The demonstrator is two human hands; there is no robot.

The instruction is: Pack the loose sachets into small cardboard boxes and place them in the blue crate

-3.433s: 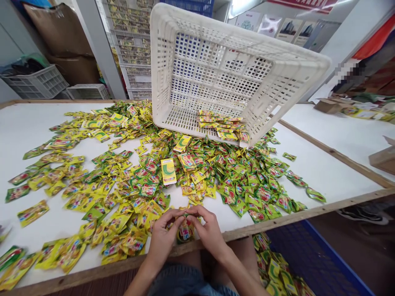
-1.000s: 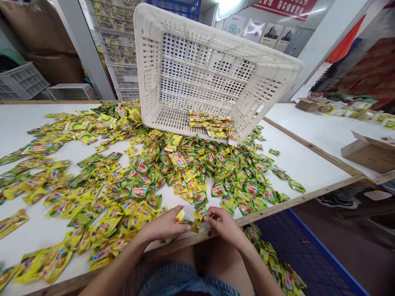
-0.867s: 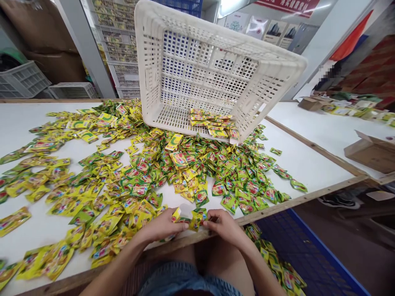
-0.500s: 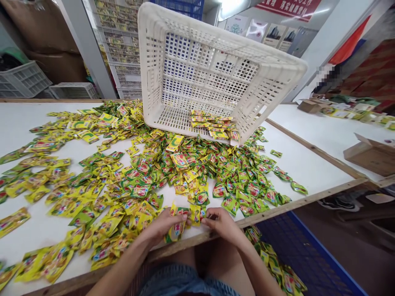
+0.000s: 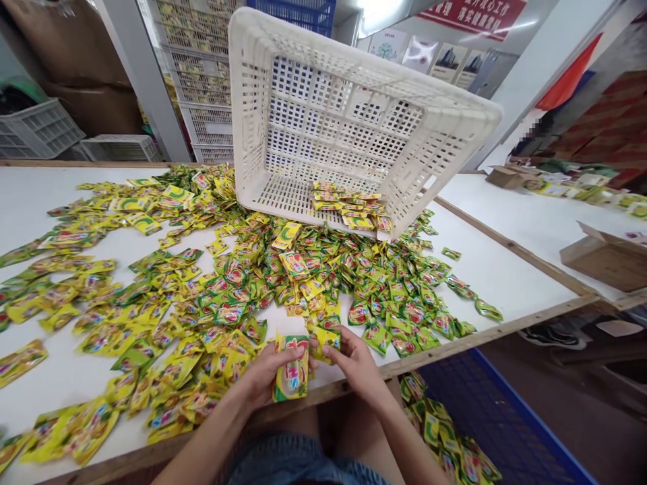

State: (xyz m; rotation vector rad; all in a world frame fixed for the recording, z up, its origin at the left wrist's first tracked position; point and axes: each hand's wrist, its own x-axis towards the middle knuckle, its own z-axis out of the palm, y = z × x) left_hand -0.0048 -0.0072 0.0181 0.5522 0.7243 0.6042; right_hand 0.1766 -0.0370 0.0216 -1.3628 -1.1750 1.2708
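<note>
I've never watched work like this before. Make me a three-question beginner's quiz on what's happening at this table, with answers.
1. True or false: nothing lies inside the white basket.

2. Where is the blue crate?
A. On the table
B. Inside the white basket
C. Below the level of the tabletop

3. Fill in: the right hand holds a yellow packet, while the left hand grips a small ____.

Key
1. False; yellow cartons lie inside it.
2. C
3. Carton
</note>
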